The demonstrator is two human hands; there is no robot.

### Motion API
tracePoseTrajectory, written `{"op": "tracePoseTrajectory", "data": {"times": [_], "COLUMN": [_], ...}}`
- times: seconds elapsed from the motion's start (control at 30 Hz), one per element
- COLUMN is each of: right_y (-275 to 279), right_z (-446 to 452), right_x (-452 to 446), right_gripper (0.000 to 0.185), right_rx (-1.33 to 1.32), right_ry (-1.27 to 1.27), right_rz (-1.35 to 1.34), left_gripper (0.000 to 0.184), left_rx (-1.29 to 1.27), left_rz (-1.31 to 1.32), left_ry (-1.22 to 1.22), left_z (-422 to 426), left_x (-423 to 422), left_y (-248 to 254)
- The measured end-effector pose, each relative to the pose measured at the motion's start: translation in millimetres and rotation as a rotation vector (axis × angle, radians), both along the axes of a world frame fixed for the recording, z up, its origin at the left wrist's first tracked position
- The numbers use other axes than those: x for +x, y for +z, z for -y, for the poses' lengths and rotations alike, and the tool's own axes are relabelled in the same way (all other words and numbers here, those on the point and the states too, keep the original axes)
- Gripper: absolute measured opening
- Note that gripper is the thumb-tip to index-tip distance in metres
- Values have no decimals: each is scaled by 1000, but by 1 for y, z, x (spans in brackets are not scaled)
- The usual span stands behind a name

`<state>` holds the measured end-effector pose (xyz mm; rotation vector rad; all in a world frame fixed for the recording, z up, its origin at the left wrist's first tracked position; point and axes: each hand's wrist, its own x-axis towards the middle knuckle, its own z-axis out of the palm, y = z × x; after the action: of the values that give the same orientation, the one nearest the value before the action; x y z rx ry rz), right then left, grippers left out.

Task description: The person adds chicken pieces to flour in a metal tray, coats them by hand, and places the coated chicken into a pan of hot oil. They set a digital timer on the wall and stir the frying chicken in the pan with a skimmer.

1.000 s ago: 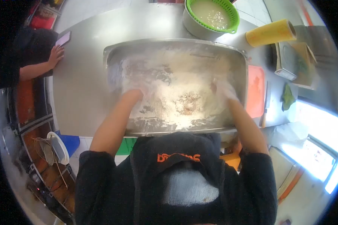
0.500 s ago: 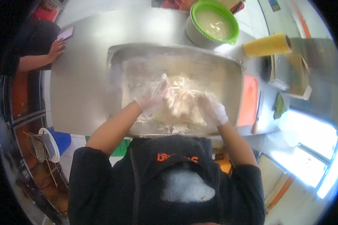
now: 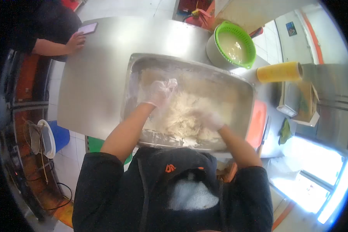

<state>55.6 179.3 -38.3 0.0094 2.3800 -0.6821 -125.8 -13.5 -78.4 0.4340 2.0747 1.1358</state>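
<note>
Metal surface holds a floury tray, with two gloved hands inside it

Across the smooth metal surface (image 3: 91, 85), the deep tray (image 3: 193, 66) lies long side toward the person, right up at the near edge by the apron (image 3: 154, 172), probably so that both arms can drop in from above without stretching. Its walls stand around the pale, floury mix (image 3: 183, 121), which is heaped toward the near side, likely where reaching is easiest. Clear gloves seem meant to keep the stuff off the skin. The left hand (image 3: 161, 92) is raised over the left part of the tray, fingers bent, apart from the heap; whether it pinches anything, I cannot tell. The right hand (image 3: 209, 118) is at the heap's right side, too blurred to show if it is open or closed. Beyond the far right corner, a green basket (image 3: 252, 54) sits nested in a pot (image 3: 216, 54) of cloudy liquid, perhaps because the basket's holes would let it run out alone. On the far left, another person's hand rests beside a phone (image 3: 88, 28).

Compared with half a second ago, the left hand has drawn away from the mix, which rose in a peak between both hands then and lies lower now. The view has shifted too, with the tray sitting more slanted.
</note>
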Motion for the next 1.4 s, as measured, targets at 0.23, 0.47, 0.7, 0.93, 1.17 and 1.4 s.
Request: {"op": "tracePoseTrajectory", "data": {"times": [0.23, 0.47, 0.7, 0.93, 1.17, 1.4], "right_y": [-53, -79, -30, 24, -78, -41], "right_z": [-102, -16, 11, -22, 21, 0], "right_x": [76, 78, 78, 24, -30, 15], "right_gripper": [32, 22, 18, 48, 41, 36], "right_rx": [-406, -428, -1244, -142, 296, -45], "right_ry": [-929, -531, -1413, -484, -371, -355], "right_rz": [27, 2, 160, -511, -485, -345], "left_gripper": [84, 51, 32, 60, 76, 55], "left_rx": [-557, -445, 155, -538, -289, -280], "left_rz": [-242, 479, 522, -21, -212, -489], "left_ry": [-242, -941, -202, -684, -115, -676], "left_z": [12, -6, -2, 23, 10, 1], "left_x": [8, 63, 75, 9, 9, 11], "left_y": [20, 38, 17, 107, 78, 28]}}
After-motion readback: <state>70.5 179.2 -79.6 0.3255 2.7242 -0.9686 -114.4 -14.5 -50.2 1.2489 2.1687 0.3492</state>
